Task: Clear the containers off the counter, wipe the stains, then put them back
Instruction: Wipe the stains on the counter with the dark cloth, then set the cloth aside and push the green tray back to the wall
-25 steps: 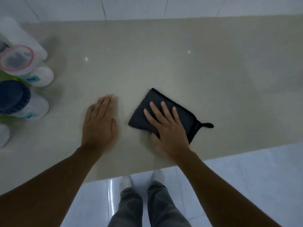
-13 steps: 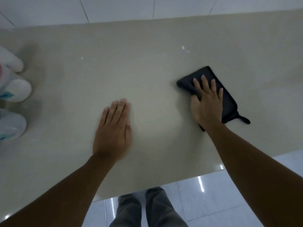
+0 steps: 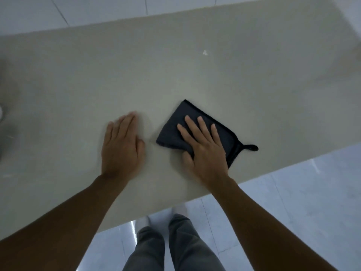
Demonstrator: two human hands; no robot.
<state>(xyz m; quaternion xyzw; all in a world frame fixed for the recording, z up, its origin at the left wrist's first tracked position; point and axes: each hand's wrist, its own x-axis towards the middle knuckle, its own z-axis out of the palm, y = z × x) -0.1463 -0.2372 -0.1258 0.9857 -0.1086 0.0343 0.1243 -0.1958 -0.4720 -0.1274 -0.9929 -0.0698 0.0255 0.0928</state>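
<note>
Grey trouser legs (image 3: 172,249) over pale floor (image 3: 302,192), below the counter's (image 3: 175,65) near edge. Left hand (image 3: 122,147) lies flat on the counter, fingers straight and together, holding nothing; right hand (image 3: 207,151) just beside it, fingers straight and spread, presses a folded dark cloth (image 3: 172,132) onto the counter, its loop sticking out right. Farther back, a small white speck (image 3: 204,53), well apart from the cloth.

A smooth beige table (image 3: 195,75) fills most of the view, its surface dully shiny, with one small white glint (image 3: 204,52) toward the far side. Beyond its far edge run pale tiles (image 3: 97,10) with thin dark joints. Below the near edge lies a glossy grey-blue tiled floor (image 3: 302,192) with a bright streak (image 3: 133,230) of reflected light. The light is dim.
</note>
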